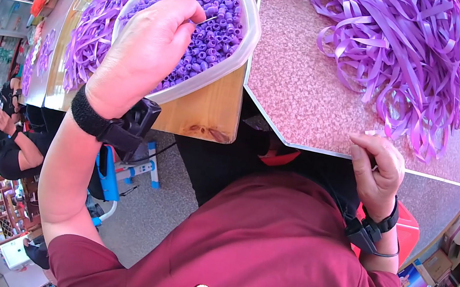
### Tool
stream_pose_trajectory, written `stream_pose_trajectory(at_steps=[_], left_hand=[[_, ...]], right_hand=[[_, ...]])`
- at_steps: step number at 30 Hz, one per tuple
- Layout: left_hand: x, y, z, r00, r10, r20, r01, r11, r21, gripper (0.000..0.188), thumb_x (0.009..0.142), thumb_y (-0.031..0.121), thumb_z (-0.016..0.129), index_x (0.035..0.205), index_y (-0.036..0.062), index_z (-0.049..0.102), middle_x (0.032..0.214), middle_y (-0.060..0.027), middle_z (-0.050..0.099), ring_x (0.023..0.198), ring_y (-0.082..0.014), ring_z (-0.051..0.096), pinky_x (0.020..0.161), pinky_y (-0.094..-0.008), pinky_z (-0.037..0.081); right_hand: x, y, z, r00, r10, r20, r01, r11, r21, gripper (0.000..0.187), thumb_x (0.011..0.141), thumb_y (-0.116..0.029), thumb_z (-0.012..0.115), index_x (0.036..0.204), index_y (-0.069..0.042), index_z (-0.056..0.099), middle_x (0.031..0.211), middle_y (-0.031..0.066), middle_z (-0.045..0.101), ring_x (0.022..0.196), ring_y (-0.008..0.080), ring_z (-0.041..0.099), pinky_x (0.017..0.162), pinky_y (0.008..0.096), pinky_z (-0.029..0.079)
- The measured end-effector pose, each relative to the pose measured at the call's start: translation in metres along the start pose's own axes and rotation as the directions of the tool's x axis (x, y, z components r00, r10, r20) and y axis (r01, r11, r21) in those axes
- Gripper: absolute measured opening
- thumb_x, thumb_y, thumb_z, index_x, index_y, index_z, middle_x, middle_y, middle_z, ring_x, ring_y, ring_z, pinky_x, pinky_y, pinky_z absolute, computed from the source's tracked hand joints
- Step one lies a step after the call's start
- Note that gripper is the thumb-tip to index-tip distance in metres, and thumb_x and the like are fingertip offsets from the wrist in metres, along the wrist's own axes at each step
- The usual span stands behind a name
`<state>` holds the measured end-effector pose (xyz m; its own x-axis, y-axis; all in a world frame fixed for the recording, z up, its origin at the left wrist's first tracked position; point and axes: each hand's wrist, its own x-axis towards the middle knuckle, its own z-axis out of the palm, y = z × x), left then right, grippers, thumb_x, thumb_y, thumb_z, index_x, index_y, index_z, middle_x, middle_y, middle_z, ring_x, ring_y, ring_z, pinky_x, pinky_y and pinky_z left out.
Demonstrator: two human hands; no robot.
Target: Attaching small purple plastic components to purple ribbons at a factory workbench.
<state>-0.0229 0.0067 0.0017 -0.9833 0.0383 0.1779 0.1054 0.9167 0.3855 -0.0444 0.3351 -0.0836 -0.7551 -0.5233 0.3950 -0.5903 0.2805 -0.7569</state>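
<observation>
My left hand [160, 34] reaches over a translucent plastic tub [250, 31] full of small purple beads [202, 57]. Its thumb and forefinger pinch a thin needle-like wire [207, 20], whose tip points at the beads. My right hand [378, 171] is at the near edge of the speckled pink tabletop [293, 93], its fingers curled and the forefinger close to the thumb. A tiny pale bit shows by its fingertips; what they hold, if anything, I cannot make out. Just beyond lies a big tangled heap of purple ribbons [391, 55].
More purple ribbons [93, 35] lie left of the tub on the wooden table [202, 111]. A red stool [404, 230] stands beside my right forearm. At the far left another person [20, 145] sits with hands raised. Boxes [434, 269] are stacked at the right.
</observation>
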Motion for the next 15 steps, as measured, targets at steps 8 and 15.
stream_pose_trajectory(at_steps=[8,15], left_hand=[[0.002,0.001,0.0,1.0,-0.009,0.028,0.008,0.999,0.039,0.014,0.088,0.004,0.049,0.099,-0.001,0.056,0.083,-0.002,0.055,0.074,-0.0079,0.05,0.066,-0.0223,0.041],[0.004,-0.002,0.006,0.991,-0.116,0.069,0.122,0.988,-0.091,0.015,0.09,0.007,0.048,0.102,0.0024,0.056,0.08,0.0045,0.051,0.064,-0.0012,0.043,0.055,-0.017,0.035]], right_hand=[[0.0,0.001,0.0,1.0,-0.005,-0.01,0.005,1.0,0.002,0.011,0.079,0.001,0.061,0.09,-0.001,0.064,0.07,0.006,0.058,0.058,0.0157,0.051,0.055,0.0269,0.038],[0.01,-0.012,-0.004,0.995,0.094,0.039,-0.095,0.995,0.016,0.012,0.078,0.002,0.061,0.09,0.0,0.064,0.071,0.0055,0.058,0.059,0.0143,0.052,0.055,0.0255,0.039]])
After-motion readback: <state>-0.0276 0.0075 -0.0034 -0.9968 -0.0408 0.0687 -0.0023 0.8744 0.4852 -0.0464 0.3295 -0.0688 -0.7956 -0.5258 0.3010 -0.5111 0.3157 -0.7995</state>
